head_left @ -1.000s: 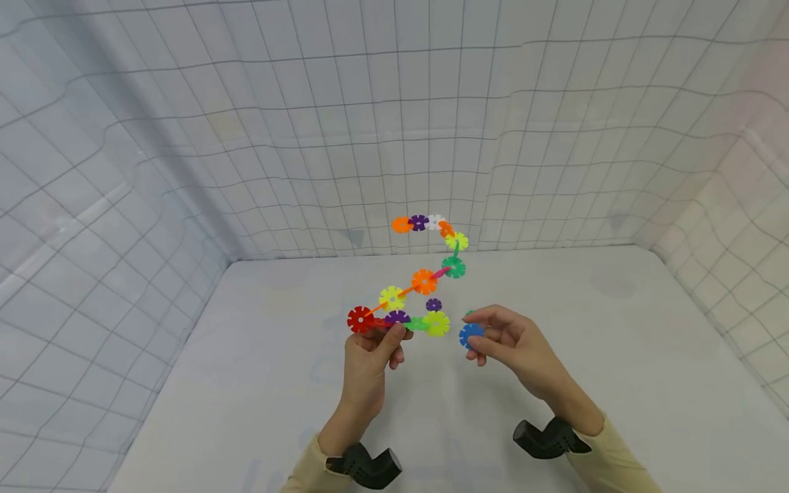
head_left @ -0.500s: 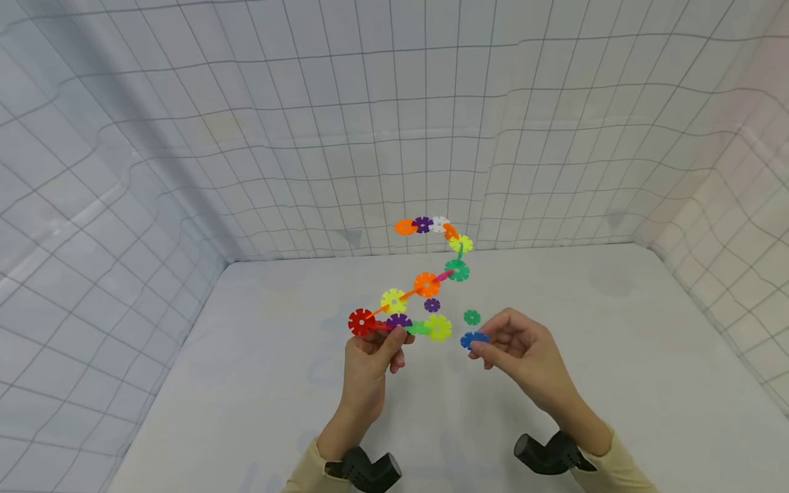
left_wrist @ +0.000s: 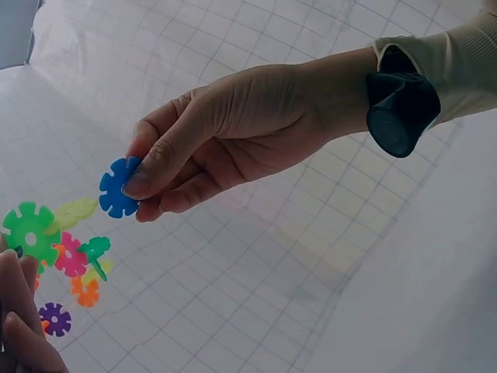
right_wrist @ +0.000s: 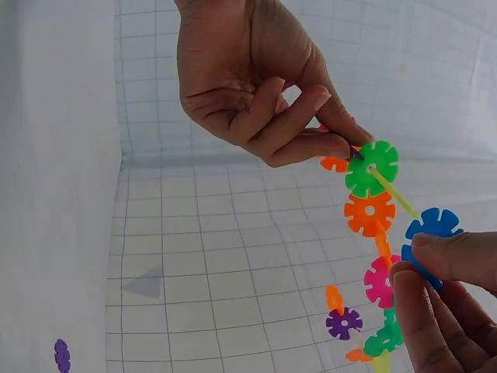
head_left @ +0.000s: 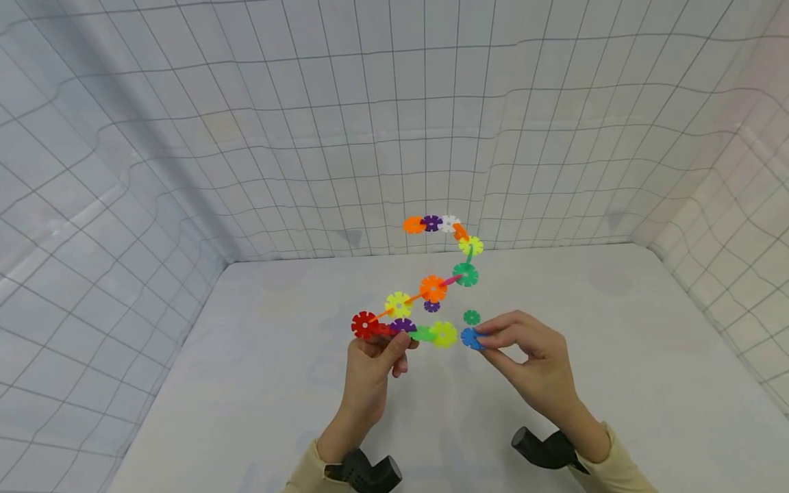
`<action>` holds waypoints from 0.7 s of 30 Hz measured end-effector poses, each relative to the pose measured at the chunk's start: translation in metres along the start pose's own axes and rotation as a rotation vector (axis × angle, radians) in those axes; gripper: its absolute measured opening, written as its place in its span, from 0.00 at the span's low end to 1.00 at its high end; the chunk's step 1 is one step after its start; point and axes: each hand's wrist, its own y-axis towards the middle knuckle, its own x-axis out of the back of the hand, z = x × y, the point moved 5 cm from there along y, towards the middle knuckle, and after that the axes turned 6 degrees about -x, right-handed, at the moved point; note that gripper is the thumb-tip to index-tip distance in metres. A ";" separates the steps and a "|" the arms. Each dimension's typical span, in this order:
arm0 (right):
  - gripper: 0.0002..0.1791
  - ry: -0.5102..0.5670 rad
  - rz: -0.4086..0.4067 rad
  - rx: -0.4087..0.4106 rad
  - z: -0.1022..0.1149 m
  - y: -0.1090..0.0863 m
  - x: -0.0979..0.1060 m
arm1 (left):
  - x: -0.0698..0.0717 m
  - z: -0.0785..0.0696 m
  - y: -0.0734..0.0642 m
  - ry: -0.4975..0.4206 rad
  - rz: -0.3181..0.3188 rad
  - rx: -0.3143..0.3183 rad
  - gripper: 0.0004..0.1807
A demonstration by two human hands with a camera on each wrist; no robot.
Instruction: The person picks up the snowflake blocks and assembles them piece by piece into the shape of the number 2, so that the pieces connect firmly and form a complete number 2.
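Note:
My left hand (head_left: 372, 373) pinches a chain of colourful notched plastic discs by its purple disc (head_left: 403, 326), near a red disc (head_left: 365, 325). The chain bends back and rises to the right, ending in an orange disc (head_left: 414, 224). A yellow disc (head_left: 443, 334) forms its nearer end. Between thumb and fingertips, my right hand (head_left: 533, 356) pinches a blue notched disc (head_left: 472, 338) just right of that yellow one. In the right wrist view the yellow disc (right_wrist: 397, 194) appears edge-on beside the blue disc (right_wrist: 435, 223); whether they touch, I cannot tell.
A loose green disc (head_left: 472, 317) lies on the white table (head_left: 277, 383) beyond the right fingertips. Behind the chain lies a loose purple disc (head_left: 432, 306). White gridded sheeting (head_left: 394, 123) encloses the back and sides.
My right hand has shifted its fingers on the blue disc, turning it. The loose green disc, mostly hidden at first, now shows. My left hand and the chain have drifted slightly right.

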 end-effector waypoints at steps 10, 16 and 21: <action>0.06 -0.030 -0.009 0.016 0.012 0.005 -0.004 | -0.002 0.000 -0.001 -0.005 0.027 -0.005 0.05; 0.07 -0.030 -0.003 0.019 0.003 0.002 0.000 | -0.003 -0.001 -0.001 -0.009 0.031 -0.012 0.04; 0.11 0.044 -0.001 -0.108 -0.015 -0.006 0.008 | -0.003 -0.002 -0.002 -0.012 0.034 -0.021 0.04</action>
